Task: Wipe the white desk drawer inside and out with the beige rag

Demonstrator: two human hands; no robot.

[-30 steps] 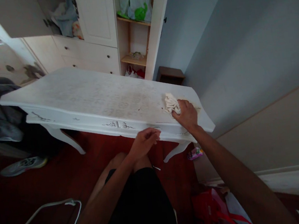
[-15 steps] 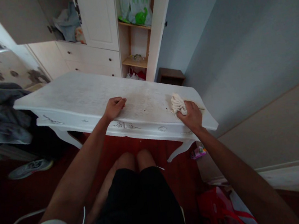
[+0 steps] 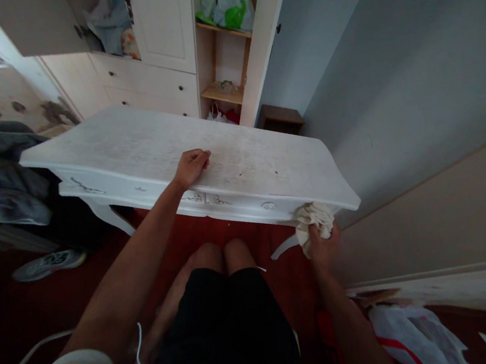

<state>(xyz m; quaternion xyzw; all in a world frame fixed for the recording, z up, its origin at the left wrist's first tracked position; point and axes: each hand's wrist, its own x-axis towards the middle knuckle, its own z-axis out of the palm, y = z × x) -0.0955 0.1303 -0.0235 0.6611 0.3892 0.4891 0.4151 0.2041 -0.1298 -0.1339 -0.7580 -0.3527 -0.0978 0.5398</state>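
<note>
The room's white table has a wide, smudged top, its right end close to the grey wall. A cream cloth is bunched against its front edge near the right corner. The right hand grips the cloth's folds; the left hand, curled closed, is over the tabletop's front part, contact unclear. Red floor shows between table and knees; a cabinet stands behind.
</note>
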